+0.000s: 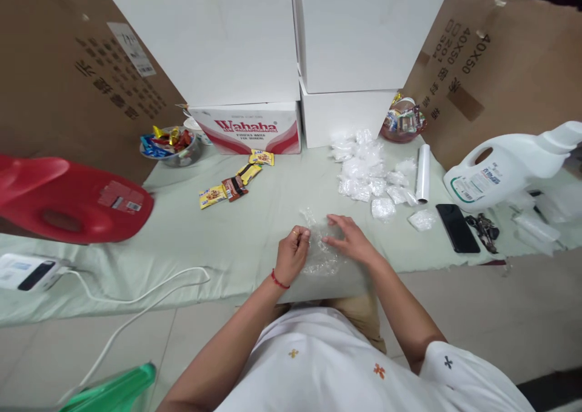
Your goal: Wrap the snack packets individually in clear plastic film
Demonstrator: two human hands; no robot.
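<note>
A crinkled piece of clear plastic film [322, 260] lies at the front edge of the cloth-covered table. My left hand [292, 254], with a ring and a red bracelet, is closed in a pinch on the film's left side. On the other side my right hand [350, 239] is open, thumb and fingers apart, close over the film; whether it touches cannot be made out. Beyond the right hand is a heap of small clear-plastic bundles [361, 166], with a white roll [422, 172] beside them. Several yellow and brown snack packets [234, 188] lie farther off to the left.
White boxes [245, 127] are stacked at the back between cardboard walls [491, 66]. Candy bowls [182, 156] stand at both back corners. A red jug [82, 200] and white cable [150, 291] are left; a white jug [500, 169], black phone [457, 228] and keys [484, 231] right.
</note>
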